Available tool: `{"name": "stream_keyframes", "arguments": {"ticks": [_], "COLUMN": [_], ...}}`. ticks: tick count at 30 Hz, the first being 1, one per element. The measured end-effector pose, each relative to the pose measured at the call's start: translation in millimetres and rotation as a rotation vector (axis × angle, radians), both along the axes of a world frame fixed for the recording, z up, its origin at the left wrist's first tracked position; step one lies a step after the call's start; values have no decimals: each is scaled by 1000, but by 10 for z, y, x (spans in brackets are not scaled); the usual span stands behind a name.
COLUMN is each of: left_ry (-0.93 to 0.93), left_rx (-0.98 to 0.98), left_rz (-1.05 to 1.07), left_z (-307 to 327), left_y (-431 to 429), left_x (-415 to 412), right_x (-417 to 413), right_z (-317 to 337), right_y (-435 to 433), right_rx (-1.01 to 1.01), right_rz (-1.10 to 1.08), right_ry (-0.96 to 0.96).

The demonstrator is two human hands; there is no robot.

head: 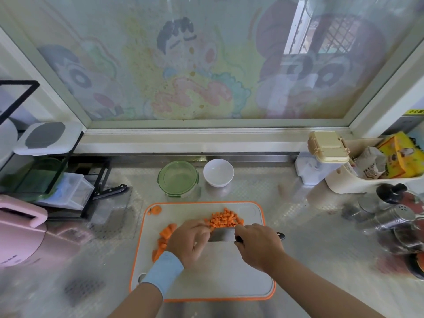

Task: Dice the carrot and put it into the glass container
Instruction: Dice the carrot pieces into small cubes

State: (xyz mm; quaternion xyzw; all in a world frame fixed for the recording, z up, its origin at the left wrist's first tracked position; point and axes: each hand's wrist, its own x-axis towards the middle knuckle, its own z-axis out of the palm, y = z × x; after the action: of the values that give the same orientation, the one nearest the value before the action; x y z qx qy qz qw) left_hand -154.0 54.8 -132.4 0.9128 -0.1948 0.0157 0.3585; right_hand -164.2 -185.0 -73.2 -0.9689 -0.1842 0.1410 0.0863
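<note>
Carrot chunks (pixel 165 235) are seen on the cutting board (pixel 206 283), just left of the left hand (pixel 190 243). The glass container (pixel 177 177) is set well beyond its fingers. They are curled by the knife (pixel 221 235); what is held cannot be told. Diced carrot (pixel 223 220) is piled just past the fingertips. The knife is laid left to right, its handle gripped by the right hand (pixel 259 245).

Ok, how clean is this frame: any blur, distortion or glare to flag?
Head view: sharp at centre, on the orange diced carrot pile and the orange-rimmed white cutting board; wide-angle bowing bends the pale window frame; edges smear, so the pink appliance at left and steel shakers at right are blurred; lighting soft, no hard shadows.
</note>
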Motion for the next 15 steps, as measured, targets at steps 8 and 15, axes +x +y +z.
{"name": "stream_keyframes", "arguments": {"ticks": [8, 15], "left_ry": [251, 289], "left_rx": [40, 113], "left_rz": [50, 48], "left_z": [19, 58], "left_y": [-147, -134], "left_x": [86, 134], "right_x": [-6, 2], "right_z": [36, 69], "right_y": [23, 37], "right_rx": [0, -14], "right_rz": [-1, -6], "right_ry": [11, 7]}}
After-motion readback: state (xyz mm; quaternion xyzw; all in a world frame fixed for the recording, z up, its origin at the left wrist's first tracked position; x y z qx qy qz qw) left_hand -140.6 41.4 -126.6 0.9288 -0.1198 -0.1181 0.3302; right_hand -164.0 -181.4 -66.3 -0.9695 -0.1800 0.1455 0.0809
